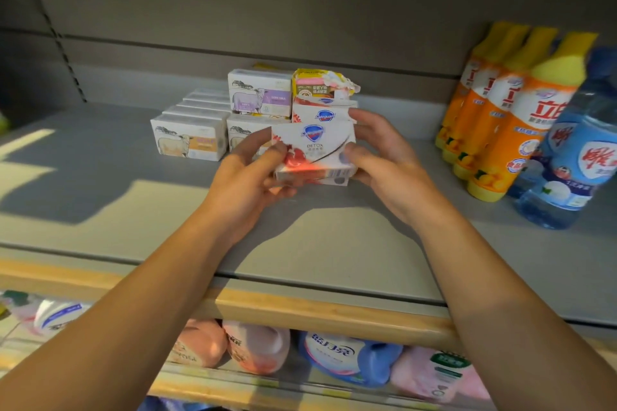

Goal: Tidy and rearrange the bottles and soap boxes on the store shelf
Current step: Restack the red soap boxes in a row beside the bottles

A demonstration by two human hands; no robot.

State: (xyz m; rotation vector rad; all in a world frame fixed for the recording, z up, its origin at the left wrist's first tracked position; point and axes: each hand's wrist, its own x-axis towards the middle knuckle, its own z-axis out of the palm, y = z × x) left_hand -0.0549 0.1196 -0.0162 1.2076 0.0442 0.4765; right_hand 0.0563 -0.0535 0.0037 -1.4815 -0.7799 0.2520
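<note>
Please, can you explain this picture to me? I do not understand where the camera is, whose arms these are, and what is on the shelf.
There is no machine here. A person wears a camera on the head, looking forward and down, so the two arms are their own. The left hand and the right hand each have a grip on one white soap box, held above the grey shelf. Behind it, more soap boxes stand in rows and small stacks. At the right stand orange bottles with yellow caps and, nearest the front, a blue bottle. Below the wooden shelf edge, on the lower shelf, lie pink and blue refill bags.
</note>
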